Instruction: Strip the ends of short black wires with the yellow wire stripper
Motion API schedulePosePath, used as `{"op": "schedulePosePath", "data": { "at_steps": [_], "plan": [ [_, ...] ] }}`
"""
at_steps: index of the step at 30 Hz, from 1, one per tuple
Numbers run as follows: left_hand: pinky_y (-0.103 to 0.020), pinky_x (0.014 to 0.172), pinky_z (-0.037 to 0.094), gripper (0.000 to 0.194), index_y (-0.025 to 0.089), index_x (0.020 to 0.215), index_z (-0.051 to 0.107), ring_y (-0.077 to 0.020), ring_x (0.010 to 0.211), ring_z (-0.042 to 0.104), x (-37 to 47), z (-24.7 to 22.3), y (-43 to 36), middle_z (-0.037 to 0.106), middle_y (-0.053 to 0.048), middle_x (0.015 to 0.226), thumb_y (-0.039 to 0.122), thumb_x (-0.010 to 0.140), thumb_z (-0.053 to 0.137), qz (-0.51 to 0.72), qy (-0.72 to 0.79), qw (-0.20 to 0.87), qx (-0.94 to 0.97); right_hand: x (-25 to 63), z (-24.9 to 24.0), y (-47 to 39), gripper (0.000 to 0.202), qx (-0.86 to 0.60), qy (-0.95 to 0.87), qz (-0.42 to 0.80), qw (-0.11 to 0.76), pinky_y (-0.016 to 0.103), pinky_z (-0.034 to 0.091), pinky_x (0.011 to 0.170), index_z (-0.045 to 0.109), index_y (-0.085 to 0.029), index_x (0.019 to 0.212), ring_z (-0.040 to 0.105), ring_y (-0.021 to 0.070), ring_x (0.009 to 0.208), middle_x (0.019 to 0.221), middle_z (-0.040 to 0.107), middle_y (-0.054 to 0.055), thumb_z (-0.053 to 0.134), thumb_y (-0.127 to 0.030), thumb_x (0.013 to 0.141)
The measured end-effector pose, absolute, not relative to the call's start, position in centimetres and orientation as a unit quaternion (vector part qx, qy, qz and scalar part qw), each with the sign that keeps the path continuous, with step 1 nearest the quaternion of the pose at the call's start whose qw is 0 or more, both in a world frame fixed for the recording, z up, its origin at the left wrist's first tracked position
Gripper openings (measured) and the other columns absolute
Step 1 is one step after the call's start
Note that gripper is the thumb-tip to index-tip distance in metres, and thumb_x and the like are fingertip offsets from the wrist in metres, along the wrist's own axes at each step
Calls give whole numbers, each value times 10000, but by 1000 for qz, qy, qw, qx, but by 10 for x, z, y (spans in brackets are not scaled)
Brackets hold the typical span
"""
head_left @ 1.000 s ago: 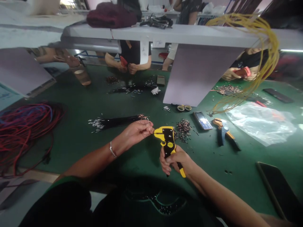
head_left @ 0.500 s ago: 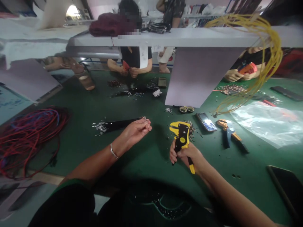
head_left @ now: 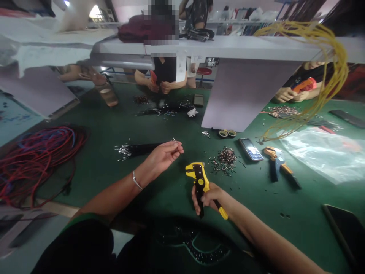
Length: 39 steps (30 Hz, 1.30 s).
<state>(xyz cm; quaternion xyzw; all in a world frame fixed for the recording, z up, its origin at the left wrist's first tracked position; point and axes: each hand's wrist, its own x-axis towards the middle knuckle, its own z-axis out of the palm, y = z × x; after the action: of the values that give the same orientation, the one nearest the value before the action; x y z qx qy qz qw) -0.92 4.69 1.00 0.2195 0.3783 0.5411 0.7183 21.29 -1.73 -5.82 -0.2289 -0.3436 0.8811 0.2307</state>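
My right hand is wrapped round the handles of a yellow and black wire stripper, its jaws pointing up and to the left. My left hand is closed in a pinch, thumb against fingertips; whatever lies between them is too small to make out. Just behind that hand a bundle of black wires lies across the green table, with bare shiny ends fanned out at its left. The bundle's right end is partly hidden by my left fingers. A heap of short cut-off bits lies to the right of the stripper.
Right of the heap are a keypad phone, a second wire stripper and a plastic bag. A dark phone lies near right. Red and blue wires are coiled at left. Yellow wires hang from the shelf. Co-workers sit opposite.
My right hand has brought the wire stripper left and toward me, uncovering the heap of cut-off bits. My left hand stays pinched in nearly the same place. The view has shifted slightly.
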Motion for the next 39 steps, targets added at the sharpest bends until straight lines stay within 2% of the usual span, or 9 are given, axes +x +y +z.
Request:
{"op": "schedulePosePath", "data": {
  "at_steps": [4, 11, 13, 19, 22, 25, 27, 33, 39],
  "plan": [
    [-206, 637, 481, 94, 66, 837, 698, -137, 715, 662, -11, 9, 46, 696, -89, 778, 58, 744, 688, 541, 386, 715, 218, 234, -53, 5, 300, -303, -361, 829, 299, 379, 528, 578, 603, -129, 904, 649, 212, 573, 755, 687, 67, 566, -156, 607],
    [-217, 687, 491, 81, 82, 842, 695, -132, 735, 660, -12, 12, 47, 704, -91, 802, 72, 763, 679, 543, 389, 712, 216, 245, -44, 14, 377, -443, -468, 609, 463, 333, 477, 592, 568, -188, 938, 583, 178, 607, 764, 648, 27, 668, -170, 575],
    [-216, 689, 494, 77, 82, 845, 692, -132, 738, 661, -13, 12, 47, 706, -94, 800, 74, 772, 671, 547, 388, 710, 217, 236, -43, 4, 382, -445, -496, 594, 451, 333, 475, 617, 571, -195, 950, 566, 177, 641, 777, 634, 30, 662, -169, 580],
    [-214, 686, 500, 74, 82, 834, 691, -134, 734, 664, -16, 13, 47, 706, -94, 791, 62, 763, 677, 564, 367, 707, 218, 226, -41, -14, 406, -461, -614, 553, 324, 359, 479, 755, 606, -187, 973, 592, 221, 813, 904, 649, 44, 623, -132, 571],
    [-215, 667, 504, 70, 85, 820, 685, -131, 706, 655, -17, 15, 48, 695, -87, 766, 50, 766, 659, 564, 361, 711, 213, 231, -40, -11, 329, -485, -641, 523, 283, 353, 472, 765, 642, -177, 956, 596, 230, 838, 916, 665, 48, 628, -166, 628],
    [-220, 676, 510, 84, 87, 813, 679, -126, 683, 642, -16, 16, 48, 677, -75, 734, 31, 765, 639, 562, 357, 717, 205, 237, -35, -6, 205, -474, -638, 536, 283, 338, 470, 732, 655, -173, 887, 597, 225, 821, 891, 669, 56, 612, -234, 697],
    [-222, 681, 508, 87, 85, 807, 674, -123, 674, 633, -15, 16, 47, 662, -67, 719, 24, 756, 641, 561, 350, 722, 202, 239, -32, -3, 189, -453, -625, 566, 290, 334, 469, 712, 654, -173, 857, 593, 221, 803, 874, 666, 59, 627, -246, 684],
    [-212, 641, 481, 88, 70, 795, 661, -122, 668, 611, -10, 17, 44, 626, -59, 693, 11, 735, 636, 547, 325, 743, 209, 243, -32, -2, 385, -372, -531, 694, 315, 333, 466, 691, 646, -151, 996, 605, 205, 733, 797, 664, 45, 626, -129, 613],
    [-206, 610, 453, 71, 74, 773, 648, -116, 648, 583, 7, 20, 36, 585, -37, 656, 21, 725, 641, 540, 293, 760, 211, 235, -35, -10, 438, -252, -446, 801, 311, 423, 487, 771, 648, -125, 969, 643, 240, 733, 749, 681, 54, 577, -84, 539]
  ]
}}
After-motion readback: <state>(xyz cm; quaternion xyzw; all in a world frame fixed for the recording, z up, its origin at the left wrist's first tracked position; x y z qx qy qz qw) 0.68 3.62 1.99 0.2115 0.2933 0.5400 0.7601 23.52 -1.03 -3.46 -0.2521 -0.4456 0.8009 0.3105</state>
